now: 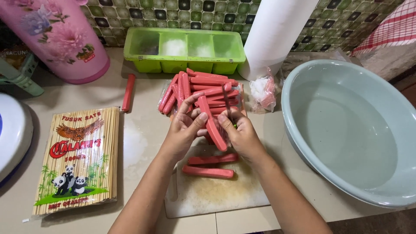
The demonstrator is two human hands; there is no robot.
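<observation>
- Your left hand [184, 128] is closed around the upper part of 1 red sausage [211, 125], thumb and fingers pinching it, while your right hand [239, 130] grips its lower part and also holds a thin dark tool [226, 100] whose kind I cannot tell.
- The sausage sits between both hands, tilted, just above the white cutting board [208, 195].
- 2 more sausages [209, 166] lie on the board below your wrists; the pile of sausages [197, 89] rests just beyond your fingers.
- Keep the grip firm but light: I judge the sausage soft and slippery, so squeezing may bend or split it.
- Hold it over the board, so a slip lands there.
- Keep your left fingertips away from the tool's end.
- The pack of bamboo skewers [78, 160] lies to your left, the pale basin [346, 125] to your right, the green tray [184, 50] behind the pile.
</observation>
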